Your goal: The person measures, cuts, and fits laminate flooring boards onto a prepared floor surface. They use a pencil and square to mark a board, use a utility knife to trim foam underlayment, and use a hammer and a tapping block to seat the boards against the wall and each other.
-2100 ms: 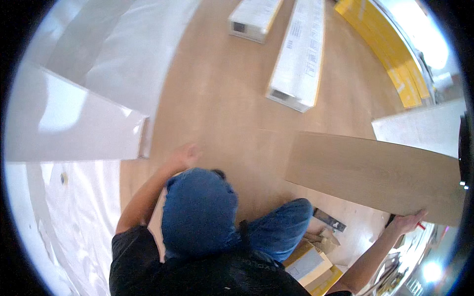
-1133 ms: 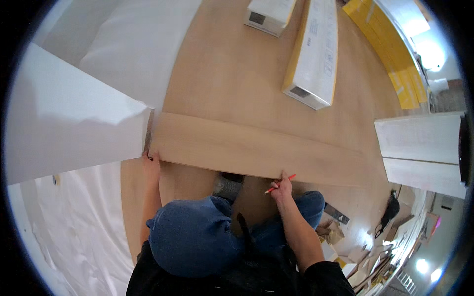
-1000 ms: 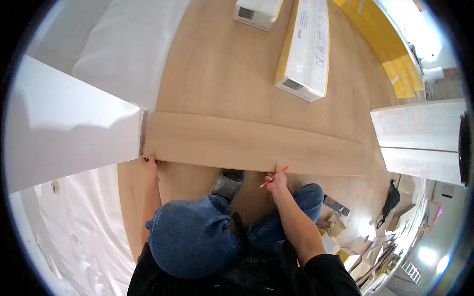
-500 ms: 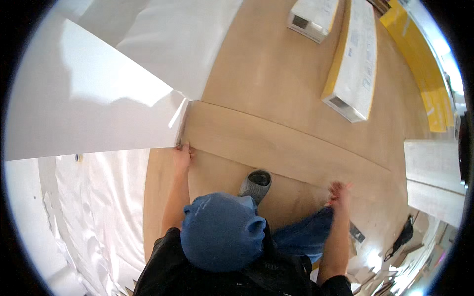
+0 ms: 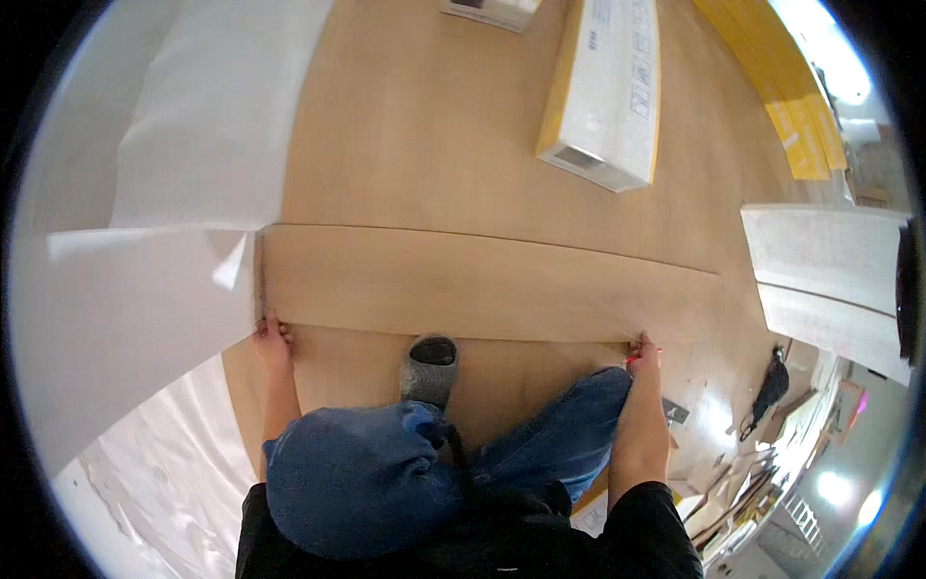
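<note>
- Left hand [image 5: 271, 338] gripping the near-left corner of the long wooden plank [image 5: 482, 285].
- Right hand [image 5: 642, 349] clamped on its near edge, red pencil [image 5: 630, 359] tucked in the grip.
- Plank flat on the floor [image 5: 405, 135].

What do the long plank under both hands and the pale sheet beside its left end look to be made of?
Plank: likely laminate or engineered wood, matte, with faint light-oak grain matching the floor. Sheet: probably thin translucent plastic film or underlay, wrinkled and slightly glossy. Left hand and right hand press the plank's near edge.
</note>
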The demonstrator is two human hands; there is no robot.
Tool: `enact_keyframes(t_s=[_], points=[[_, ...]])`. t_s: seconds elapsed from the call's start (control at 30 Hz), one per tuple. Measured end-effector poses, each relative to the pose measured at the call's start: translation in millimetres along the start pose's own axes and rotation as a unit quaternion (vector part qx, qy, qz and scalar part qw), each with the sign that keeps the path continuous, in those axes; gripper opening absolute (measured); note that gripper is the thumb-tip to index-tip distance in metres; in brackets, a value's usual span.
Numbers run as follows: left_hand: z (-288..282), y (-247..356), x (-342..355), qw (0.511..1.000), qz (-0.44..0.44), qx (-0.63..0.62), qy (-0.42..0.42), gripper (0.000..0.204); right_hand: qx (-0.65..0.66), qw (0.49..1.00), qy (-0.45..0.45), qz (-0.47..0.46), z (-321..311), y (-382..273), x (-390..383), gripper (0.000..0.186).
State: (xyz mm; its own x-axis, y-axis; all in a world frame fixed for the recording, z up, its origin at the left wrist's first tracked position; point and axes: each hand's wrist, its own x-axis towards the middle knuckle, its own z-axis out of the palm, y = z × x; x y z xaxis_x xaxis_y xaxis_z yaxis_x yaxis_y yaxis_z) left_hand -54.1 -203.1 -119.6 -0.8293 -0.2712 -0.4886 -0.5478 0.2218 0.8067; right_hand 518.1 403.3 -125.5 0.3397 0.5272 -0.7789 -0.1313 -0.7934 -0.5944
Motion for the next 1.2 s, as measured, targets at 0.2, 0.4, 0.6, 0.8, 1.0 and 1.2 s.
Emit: enact_keyframes(t_s=[0.2,0.4,0.6,0.8,1.0,1.2], points=[[-8,-21,16,0.998,0.032,-0.050,0.010,0.025,-0.054,0.997,0.051,-0.029,15,-5,-10,0.024],[14,-29,1,0.999,0.002,-0.022,-0.034,0.030,-0.115,0.991,0.048,-0.055,-19,-16,-1,0.030],[-7,-24,14,0.997,-0.028,-0.067,-0.006,0.022,-0.082,0.993,0.073,-0.053,11,-9,-26,0.026],[-11,-35,30,0.999,-0.028,-0.037,-0.018,0.022,-0.081,0.990,0.069,-0.088,15,-13,-26,0.028],[-22,-18,34,0.997,-0.067,-0.008,-0.032,0.028,-0.091,0.983,0.105,-0.121,29,-4,-44,0.031],[-6,-18,22,0.999,-0.042,0.010,-0.002,0.030,-0.109,0.979,0.111,-0.130,31,-11,-43,0.034]])
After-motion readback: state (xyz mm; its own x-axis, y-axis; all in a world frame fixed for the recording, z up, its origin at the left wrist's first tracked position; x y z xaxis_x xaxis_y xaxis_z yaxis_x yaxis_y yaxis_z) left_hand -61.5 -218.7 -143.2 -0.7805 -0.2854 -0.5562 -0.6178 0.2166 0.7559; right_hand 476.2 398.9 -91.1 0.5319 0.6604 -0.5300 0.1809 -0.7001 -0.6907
